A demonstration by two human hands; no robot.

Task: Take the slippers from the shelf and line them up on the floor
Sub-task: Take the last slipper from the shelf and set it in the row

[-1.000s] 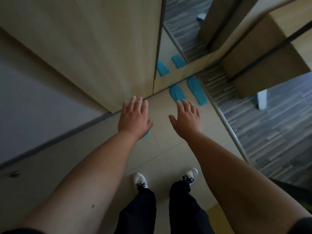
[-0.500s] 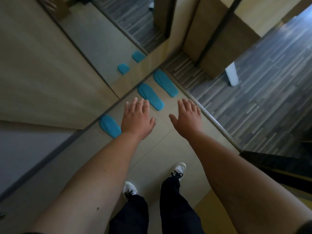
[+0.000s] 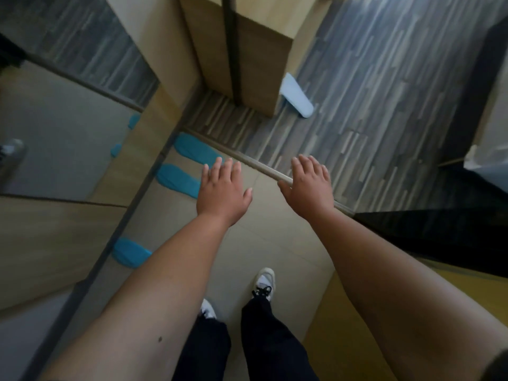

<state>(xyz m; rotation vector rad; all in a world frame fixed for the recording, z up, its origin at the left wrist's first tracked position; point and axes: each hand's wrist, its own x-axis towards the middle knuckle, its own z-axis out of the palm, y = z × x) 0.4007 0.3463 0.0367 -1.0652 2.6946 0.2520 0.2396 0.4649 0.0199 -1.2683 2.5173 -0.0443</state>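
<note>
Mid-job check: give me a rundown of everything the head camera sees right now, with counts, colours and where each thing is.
Blue slippers: three, blue, on the beige tile floor along the cabinet base; two side by side far ahead, one nearer, partly behind the left forearm.
Pale slipper: one, whitish, on the grey wood-pattern floor behind the wooden cabinet corner.
Mirror panel: one, at left, reflecting blue slipper tips.
Wooden cabinet: one, light wood, top centre.
Floor strip: one, metallic, between tile and grey floor.
Shoes: two, white, bottom centre.
Left hand: open, empty, above the tile.
Right hand: open, empty, above the floor strip.
</note>
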